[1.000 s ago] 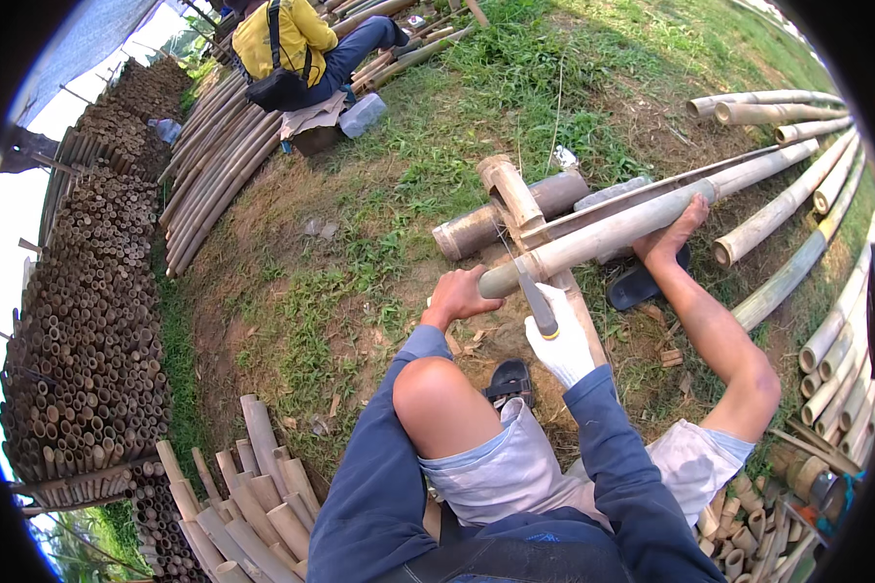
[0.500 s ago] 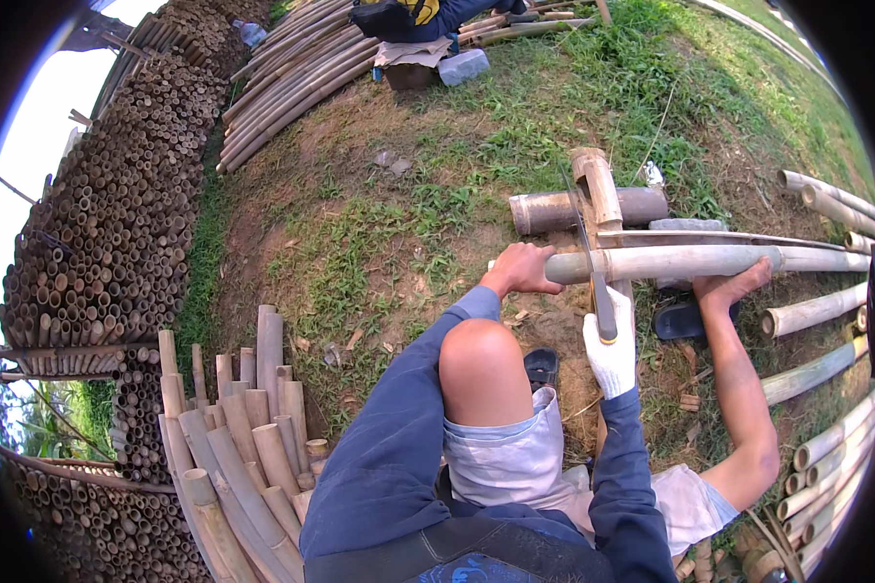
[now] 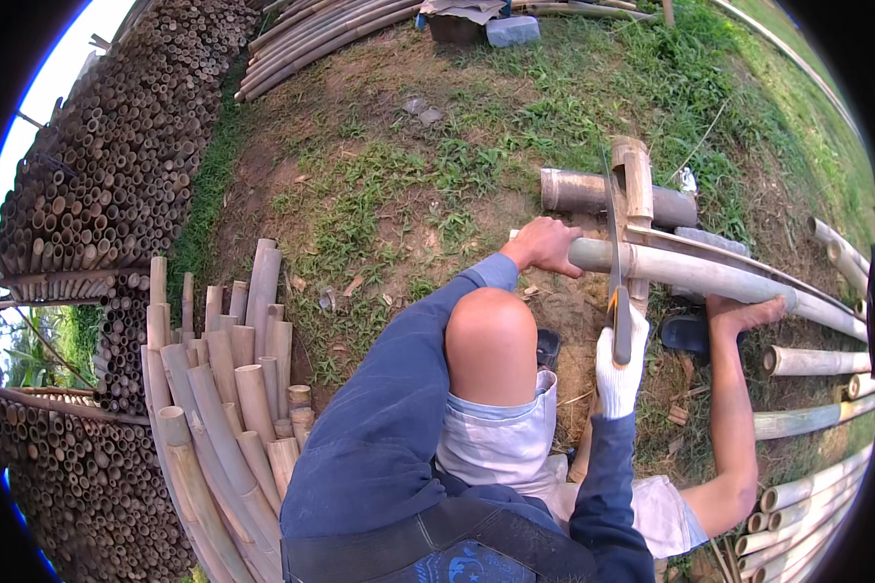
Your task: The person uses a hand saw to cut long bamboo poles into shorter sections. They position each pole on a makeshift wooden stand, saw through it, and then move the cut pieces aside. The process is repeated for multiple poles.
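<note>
My bare left hand (image 3: 546, 245) grips the near-left end of a long pale bamboo pole (image 3: 695, 274), which lies crosswise in front of me. In a white glove, my right hand (image 3: 619, 367) is closed round the handle of a hand saw (image 3: 612, 209). The saw's narrow blade crosses the pole close to my left hand and points away from me. Whether its teeth have entered the bamboo I cannot tell. My bare foot (image 3: 746, 313) presses against the pole farther right. Under the pole is a support of thick bamboo pieces (image 3: 639, 185).
A bundle of cut bamboo lengths (image 3: 219, 389) stands at my left, before a tall stack of bamboo (image 3: 107, 146). More poles (image 3: 817, 361) lie at the right. A black sandal (image 3: 685, 333) sits beside my foot. Long poles (image 3: 335, 44) lie at the far side.
The view has shifted, and the seated person at the far side is out of it. The saw's blade has swung more upright, its handle slightly farther from the pole. My left hand keeps its hold.
</note>
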Tool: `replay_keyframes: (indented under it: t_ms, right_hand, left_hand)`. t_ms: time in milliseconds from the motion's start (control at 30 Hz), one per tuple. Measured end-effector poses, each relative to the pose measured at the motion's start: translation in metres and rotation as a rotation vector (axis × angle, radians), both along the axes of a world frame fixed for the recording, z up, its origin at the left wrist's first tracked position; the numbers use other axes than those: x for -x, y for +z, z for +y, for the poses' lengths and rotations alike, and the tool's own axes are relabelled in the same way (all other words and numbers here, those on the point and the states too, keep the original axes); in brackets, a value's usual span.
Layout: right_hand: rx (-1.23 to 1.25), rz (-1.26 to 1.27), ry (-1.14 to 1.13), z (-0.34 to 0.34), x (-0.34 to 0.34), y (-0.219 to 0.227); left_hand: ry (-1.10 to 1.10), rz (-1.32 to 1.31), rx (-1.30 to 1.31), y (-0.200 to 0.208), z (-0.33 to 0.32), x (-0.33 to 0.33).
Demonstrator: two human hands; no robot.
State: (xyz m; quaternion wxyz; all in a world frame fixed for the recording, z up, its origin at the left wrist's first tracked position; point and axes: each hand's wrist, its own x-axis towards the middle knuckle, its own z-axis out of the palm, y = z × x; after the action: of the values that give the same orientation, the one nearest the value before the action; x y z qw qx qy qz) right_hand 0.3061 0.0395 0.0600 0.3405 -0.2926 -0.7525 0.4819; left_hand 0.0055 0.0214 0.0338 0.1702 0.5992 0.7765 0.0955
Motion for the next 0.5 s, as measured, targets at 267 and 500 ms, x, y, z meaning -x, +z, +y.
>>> replay_keyframes:
  t_ms: [267,500]
  right_hand:
    - [0.020,-0.189,-0.070,-0.078,-0.109,0.020]
    - [0.131,-0.170,-0.055,-0.059,-0.089,0.043]
  left_hand:
    - [-0.016,-0.050,-0.018,0.000,0.007,0.004]
    - [-0.003,-0.013,0.070,-0.007,0.007,-0.005]
